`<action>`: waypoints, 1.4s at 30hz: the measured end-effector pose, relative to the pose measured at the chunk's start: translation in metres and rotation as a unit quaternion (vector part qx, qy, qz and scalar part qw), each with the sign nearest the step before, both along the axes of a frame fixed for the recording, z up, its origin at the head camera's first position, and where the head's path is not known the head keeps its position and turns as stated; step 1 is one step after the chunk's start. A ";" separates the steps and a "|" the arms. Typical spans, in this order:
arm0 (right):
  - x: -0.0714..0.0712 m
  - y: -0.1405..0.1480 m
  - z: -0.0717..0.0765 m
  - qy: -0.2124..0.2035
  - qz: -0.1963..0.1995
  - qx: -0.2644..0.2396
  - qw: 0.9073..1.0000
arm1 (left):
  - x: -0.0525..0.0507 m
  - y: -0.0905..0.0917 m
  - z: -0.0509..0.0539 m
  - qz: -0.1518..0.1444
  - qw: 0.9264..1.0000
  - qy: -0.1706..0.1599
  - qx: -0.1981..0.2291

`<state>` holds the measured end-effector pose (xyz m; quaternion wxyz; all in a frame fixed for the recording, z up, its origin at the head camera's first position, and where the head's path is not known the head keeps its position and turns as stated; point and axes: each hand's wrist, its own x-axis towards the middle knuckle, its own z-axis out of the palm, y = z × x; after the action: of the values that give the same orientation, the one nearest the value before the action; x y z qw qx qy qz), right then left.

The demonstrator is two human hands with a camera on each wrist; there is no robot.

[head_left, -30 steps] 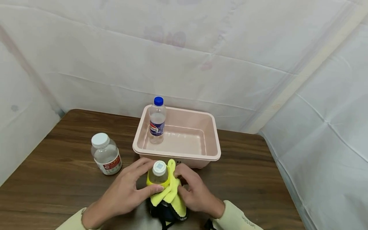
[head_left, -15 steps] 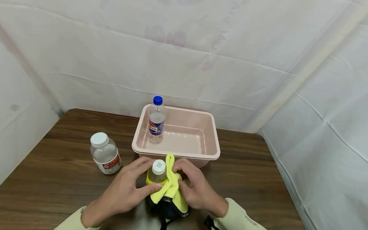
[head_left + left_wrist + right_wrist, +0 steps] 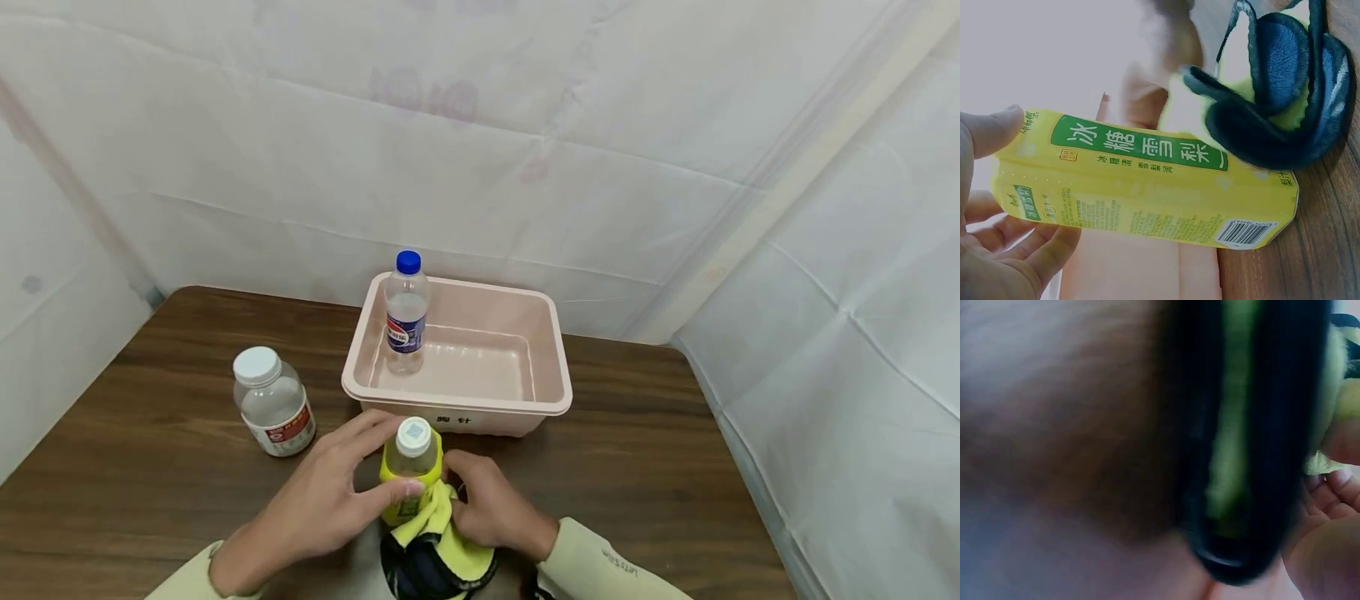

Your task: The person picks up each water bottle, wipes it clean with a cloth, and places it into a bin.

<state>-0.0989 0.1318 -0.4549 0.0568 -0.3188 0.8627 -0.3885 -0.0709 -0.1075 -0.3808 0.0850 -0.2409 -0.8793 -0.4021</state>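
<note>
While holding a yellow bottle (image 3: 1141,187) upright just in front of the tub (image 3: 510,423), with the left hand (image 3: 330,496) curled round its upper part, gripping a cloth (image 3: 461,558) beside it in a curled right hand (image 3: 495,510).

A makeshift booth: white sheeting (image 3: 300,150) on 3 sides of a table (image 3: 660,500).

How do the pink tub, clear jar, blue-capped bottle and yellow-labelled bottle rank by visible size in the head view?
1. Pink tub
2. Clear jar
Unranked: blue-capped bottle and yellow-labelled bottle look close; the second is partly hidden and nearer the camera.
</note>
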 end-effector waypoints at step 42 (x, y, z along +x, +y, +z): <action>0.009 0.002 -0.015 0.001 -0.021 -0.005 1.000 | 0.001 -0.001 0.001 0.023 0.998 -0.043 0.027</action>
<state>-0.0901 0.1338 -0.4696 0.0459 -0.3010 0.8673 -0.3938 -0.0703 -0.1083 -0.3803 0.0631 -0.2011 -0.8760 -0.4339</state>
